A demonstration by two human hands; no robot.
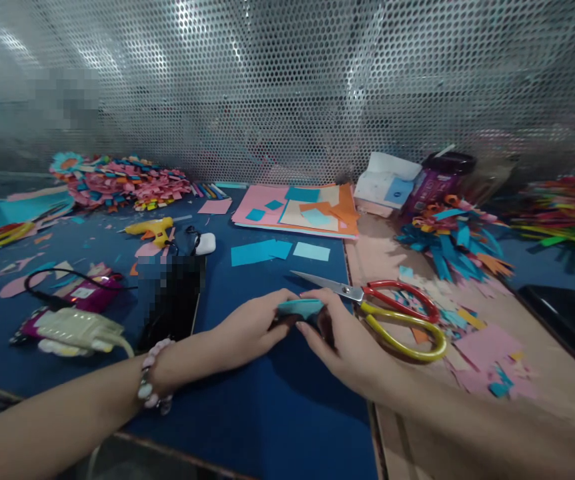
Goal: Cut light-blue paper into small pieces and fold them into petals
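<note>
Between both hands is a small piece of blue paper [300, 307], which looks folded, held just above the blue tabletop. My left hand [255, 327] pinches its left end, and my right hand [337, 340] pinches the right end. A pair of scissors [351, 291] with one red and one yellow handle lies just beyond my right hand, blades pointing left. Past my hands are flat blue paper strips [255, 253] and a pale blue paper rectangle [311, 251].
Behind lies a stack of coloured paper [255, 200]. On the left are a yellow glue gun [152, 229], a dark phone [180, 300], a white earbud case [206, 244] and a power adapter [80, 327]. Paper scraps [487, 347] and a blue-orange paper bundle [460, 240] sit right.
</note>
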